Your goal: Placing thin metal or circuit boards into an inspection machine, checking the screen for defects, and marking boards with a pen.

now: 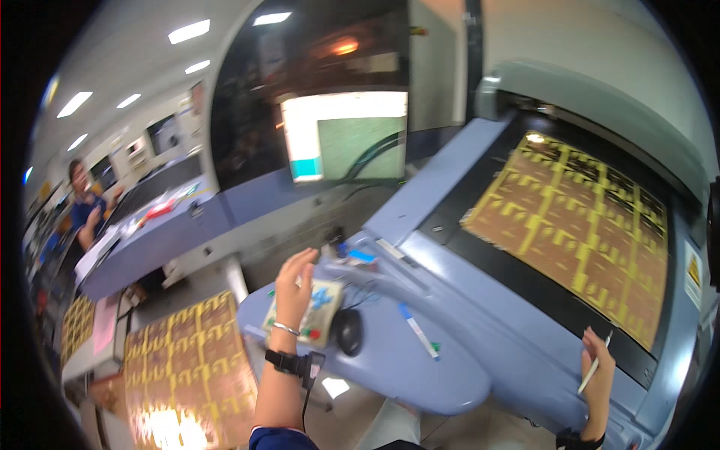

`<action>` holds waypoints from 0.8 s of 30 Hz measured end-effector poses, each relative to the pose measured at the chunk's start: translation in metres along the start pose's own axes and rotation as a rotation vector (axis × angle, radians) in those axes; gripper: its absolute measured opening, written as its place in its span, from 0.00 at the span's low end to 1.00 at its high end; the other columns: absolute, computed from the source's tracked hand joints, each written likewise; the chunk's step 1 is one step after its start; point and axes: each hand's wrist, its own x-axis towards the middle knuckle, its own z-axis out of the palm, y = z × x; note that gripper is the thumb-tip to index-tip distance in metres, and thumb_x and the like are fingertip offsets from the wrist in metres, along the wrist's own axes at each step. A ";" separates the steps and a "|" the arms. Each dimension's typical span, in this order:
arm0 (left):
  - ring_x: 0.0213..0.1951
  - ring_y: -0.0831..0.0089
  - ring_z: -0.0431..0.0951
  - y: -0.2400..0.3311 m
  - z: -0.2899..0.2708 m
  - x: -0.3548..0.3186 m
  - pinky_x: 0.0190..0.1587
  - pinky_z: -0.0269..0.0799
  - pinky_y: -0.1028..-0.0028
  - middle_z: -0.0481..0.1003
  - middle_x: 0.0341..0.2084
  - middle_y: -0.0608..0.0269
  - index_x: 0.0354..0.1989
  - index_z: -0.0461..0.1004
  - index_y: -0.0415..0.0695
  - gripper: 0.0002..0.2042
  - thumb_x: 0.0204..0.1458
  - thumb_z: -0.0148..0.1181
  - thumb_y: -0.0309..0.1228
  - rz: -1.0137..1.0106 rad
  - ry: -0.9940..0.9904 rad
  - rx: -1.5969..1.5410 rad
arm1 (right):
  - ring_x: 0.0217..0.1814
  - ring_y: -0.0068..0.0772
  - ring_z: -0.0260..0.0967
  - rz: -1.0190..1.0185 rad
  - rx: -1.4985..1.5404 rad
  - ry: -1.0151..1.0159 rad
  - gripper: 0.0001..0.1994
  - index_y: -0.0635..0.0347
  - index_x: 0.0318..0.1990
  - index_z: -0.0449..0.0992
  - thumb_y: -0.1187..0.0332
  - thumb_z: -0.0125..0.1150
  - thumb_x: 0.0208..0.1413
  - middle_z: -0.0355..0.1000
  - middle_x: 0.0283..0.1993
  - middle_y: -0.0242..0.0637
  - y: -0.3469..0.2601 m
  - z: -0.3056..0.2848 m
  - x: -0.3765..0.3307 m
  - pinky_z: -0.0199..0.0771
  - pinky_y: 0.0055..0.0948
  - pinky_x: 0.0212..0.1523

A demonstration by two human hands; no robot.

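My left hand [295, 283] is raised over a cream control pad [330, 301] with blue, red and green buttons. Its fingers are stretched out and hold nothing. On the right, my right hand [598, 364] grips a thin white pen-like stick [591, 375] beside the near edge of the machine bed. A large copper and yellow-green circuit board panel [547, 236] lies flat on the machine's black bed [480, 251], away from both hands. Next to the control pad sits a black computer mouse [348, 331].
A white and blue marker [418, 331] lies on the blue-grey shelf [420, 382]. Another patterned copper panel [187, 367] stands at lower left, catching glare. A lit monitor [345, 139] is ahead. Another person [86, 206] is at a bench far left.
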 end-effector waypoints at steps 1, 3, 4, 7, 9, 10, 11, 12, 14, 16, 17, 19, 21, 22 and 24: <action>0.49 0.57 0.73 -0.021 -0.025 -0.012 0.53 0.65 0.67 0.74 0.45 0.51 0.44 0.76 0.44 0.11 0.54 0.53 0.29 -0.030 0.020 0.044 | 0.51 0.42 0.71 -0.024 0.024 -0.046 0.16 0.66 0.48 0.71 0.80 0.53 0.50 0.71 0.52 0.48 -0.004 0.015 -0.007 0.68 0.31 0.50; 0.47 0.57 0.73 -0.067 -0.067 -0.038 0.51 0.67 0.68 0.75 0.43 0.51 0.43 0.77 0.44 0.11 0.55 0.51 0.31 -0.353 0.112 0.209 | 0.46 0.41 0.73 -0.146 -0.010 -0.058 0.14 0.66 0.46 0.72 0.82 0.52 0.49 0.71 0.50 0.50 -0.010 0.042 -0.022 0.71 0.31 0.46; 0.47 0.56 0.73 -0.099 -0.083 -0.057 0.49 0.68 0.68 0.75 0.42 0.53 0.42 0.77 0.44 0.12 0.57 0.49 0.33 -0.357 0.076 0.305 | 0.46 0.41 0.73 -0.170 0.014 -0.087 0.14 0.66 0.46 0.72 0.82 0.52 0.49 0.71 0.50 0.50 -0.014 0.057 -0.026 0.71 0.31 0.46; 0.54 0.56 0.68 -0.150 -0.097 -0.091 0.57 0.60 0.60 0.74 0.46 0.57 0.42 0.78 0.50 0.15 0.59 0.43 0.38 -0.358 -0.142 0.457 | 0.48 0.40 0.73 -0.184 0.095 -0.237 0.13 0.66 0.45 0.73 0.81 0.52 0.51 0.71 0.51 0.49 -0.033 0.096 -0.032 0.70 0.30 0.48; 0.61 0.61 0.61 -0.144 -0.090 -0.090 0.61 0.47 0.49 0.70 0.53 0.65 0.44 0.77 0.57 0.18 0.60 0.38 0.42 -0.450 -0.234 0.570 | 0.48 0.48 0.73 -0.266 -0.003 -0.262 0.13 0.64 0.43 0.75 0.81 0.52 0.48 0.70 0.51 0.52 -0.055 0.111 -0.033 0.72 0.33 0.47; 0.62 0.63 0.59 -0.144 -0.089 -0.088 0.62 0.44 0.46 0.68 0.56 0.68 0.45 0.77 0.59 0.18 0.60 0.37 0.43 -0.469 -0.245 0.567 | 0.48 0.48 0.73 -0.269 -0.006 -0.258 0.13 0.64 0.43 0.75 0.81 0.52 0.48 0.70 0.51 0.52 -0.061 0.115 -0.032 0.72 0.33 0.47; 0.62 0.63 0.59 -0.143 -0.088 -0.085 0.62 0.44 0.46 0.68 0.56 0.68 0.45 0.77 0.59 0.18 0.60 0.37 0.43 -0.465 -0.242 0.562 | 0.48 0.50 0.72 -0.289 0.001 -0.270 0.14 0.63 0.43 0.75 0.82 0.52 0.47 0.70 0.51 0.52 -0.066 0.119 -0.032 0.72 0.34 0.47; 0.62 0.63 0.58 -0.141 -0.089 -0.081 0.62 0.44 0.45 0.67 0.56 0.69 0.46 0.77 0.60 0.18 0.60 0.37 0.43 -0.482 -0.272 0.593 | 0.48 0.53 0.72 -0.308 0.006 -0.280 0.15 0.62 0.43 0.75 0.82 0.52 0.46 0.70 0.51 0.53 -0.068 0.121 -0.030 0.72 0.35 0.47; 0.62 0.64 0.58 -0.139 -0.087 -0.075 0.62 0.44 0.45 0.67 0.57 0.70 0.46 0.76 0.60 0.18 0.60 0.37 0.44 -0.489 -0.304 0.617 | 0.48 0.52 0.72 -0.304 0.005 -0.265 0.15 0.62 0.42 0.75 0.83 0.53 0.45 0.70 0.50 0.54 -0.070 0.125 -0.030 0.72 0.35 0.47; 0.62 0.65 0.58 -0.139 -0.085 -0.076 0.62 0.45 0.45 0.66 0.57 0.72 0.46 0.76 0.60 0.18 0.60 0.38 0.45 -0.503 -0.331 0.690 | 0.48 0.52 0.72 -0.285 0.008 -0.277 0.15 0.62 0.42 0.75 0.83 0.52 0.45 0.71 0.50 0.55 -0.080 0.123 -0.030 0.72 0.35 0.47; 0.62 0.66 0.59 -0.142 -0.084 -0.078 0.62 0.47 0.46 0.67 0.56 0.72 0.45 0.76 0.60 0.17 0.60 0.38 0.46 -0.477 -0.318 0.716 | 0.48 0.52 0.72 -0.280 0.003 -0.269 0.15 0.62 0.42 0.75 0.83 0.52 0.45 0.71 0.50 0.55 -0.079 0.123 -0.030 0.72 0.35 0.47; 0.62 0.65 0.59 -0.140 -0.085 -0.078 0.61 0.47 0.47 0.67 0.56 0.72 0.46 0.76 0.60 0.17 0.60 0.39 0.45 -0.466 -0.315 0.704 | 0.48 0.51 0.72 -0.242 0.014 -0.264 0.14 0.63 0.41 0.75 0.83 0.52 0.46 0.71 0.49 0.55 -0.074 0.125 -0.029 0.72 0.36 0.47; 0.61 0.64 0.61 -0.139 -0.087 -0.077 0.61 0.50 0.49 0.68 0.56 0.71 0.47 0.75 0.60 0.17 0.60 0.39 0.45 -0.447 -0.302 0.697 | 0.46 0.51 0.72 -0.278 0.009 -0.197 0.14 0.62 0.42 0.75 0.83 0.52 0.46 0.71 0.49 0.54 -0.067 0.128 -0.025 0.72 0.35 0.45; 0.61 0.64 0.61 -0.140 -0.086 -0.078 0.61 0.50 0.49 0.68 0.56 0.71 0.47 0.75 0.60 0.17 0.60 0.39 0.45 -0.441 -0.304 0.697 | 0.44 0.50 0.72 -0.317 0.009 -0.137 0.15 0.61 0.42 0.75 0.83 0.52 0.47 0.71 0.49 0.54 -0.064 0.129 -0.023 0.73 0.35 0.43; 0.61 0.64 0.61 -0.141 -0.085 -0.079 0.61 0.50 0.50 0.68 0.56 0.71 0.47 0.75 0.60 0.16 0.60 0.40 0.44 -0.424 -0.276 0.681 | 0.44 0.50 0.72 -0.300 0.000 -0.080 0.14 0.62 0.42 0.75 0.84 0.52 0.47 0.71 0.49 0.54 -0.061 0.129 -0.016 0.72 0.35 0.44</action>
